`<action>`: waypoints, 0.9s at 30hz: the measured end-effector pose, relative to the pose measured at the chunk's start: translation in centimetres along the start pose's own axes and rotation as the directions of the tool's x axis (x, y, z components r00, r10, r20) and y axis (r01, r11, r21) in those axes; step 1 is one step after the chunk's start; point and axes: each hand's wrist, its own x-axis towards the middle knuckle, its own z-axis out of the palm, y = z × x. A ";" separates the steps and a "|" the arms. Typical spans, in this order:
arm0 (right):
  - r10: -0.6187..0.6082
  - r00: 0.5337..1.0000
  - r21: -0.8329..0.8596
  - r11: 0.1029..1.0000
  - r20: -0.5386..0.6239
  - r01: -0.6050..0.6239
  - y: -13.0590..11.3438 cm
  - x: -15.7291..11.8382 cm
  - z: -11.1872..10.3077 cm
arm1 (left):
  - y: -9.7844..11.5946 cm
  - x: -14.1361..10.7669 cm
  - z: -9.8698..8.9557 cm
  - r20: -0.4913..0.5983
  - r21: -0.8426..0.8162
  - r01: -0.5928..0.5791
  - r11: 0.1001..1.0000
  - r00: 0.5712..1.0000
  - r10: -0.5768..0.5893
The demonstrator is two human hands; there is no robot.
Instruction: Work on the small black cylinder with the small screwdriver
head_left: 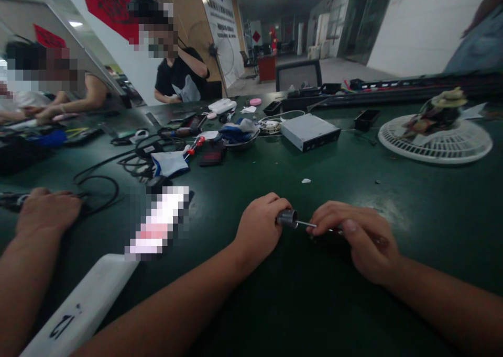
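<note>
Watching from across the bench, I see two bare hands close together just above a dark green bench mat (pixel 298 299). The left hand (pixel 257 229) has its fingers (pixel 267 204) curled firmly around a short, dark grey metal cylinder (pixel 287 218), which sits at the fingertips and sticks out toward the other hand. From its end, a thin silver metal rod (pixel 307 224) crosses the short gap to the right hand (pixel 359 239). There, the fingers (pixel 330 213) close narrowly on the rod, with the thumb pressed over them, so the far part of the rod disappears inside the grip.

Dark green mat runs on beneath both wrists and out past the right hand, with a pale worn patch (pixel 387 215) just beyond those fingers. Ahead of the fingers lies a small white scrap of paper (pixel 305 180). Farther off sit a flat silver metal box (pixel 310 132) and a round white plastic fan guard (pixel 436 142).

Left of the left hand's fingers, a long white plastic strip (pixel 80 304) lies on the mat, its far end pixelated. Beyond it, a tangle of black cables (pixel 98 189) loops near a co-worker's hand (pixel 47 210), which is well apart from the two hands. A red-handled screwdriver (pixel 194 146) lies among the clutter farther up the bench.
</note>
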 end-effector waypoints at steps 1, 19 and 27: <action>0.019 1.000 -0.023 1.000 -0.020 -0.019 0.0 0.0 0.0 | 0.0 0.0 0.0 -0.005 -0.009 0.007 1.000 1.000 -0.007; 0.448 0.894 -0.118 0.887 -0.018 -0.447 0.8 0.4 0.4 | 0.4 -0.1 -0.2 -0.227 -0.301 0.150 0.942 0.948 -0.224; 0.407 0.913 -0.285 0.873 -0.018 -0.395 0.6 0.9 0.3 | 0.5 0.1 0.0 -0.204 -0.317 0.170 0.933 0.949 -0.242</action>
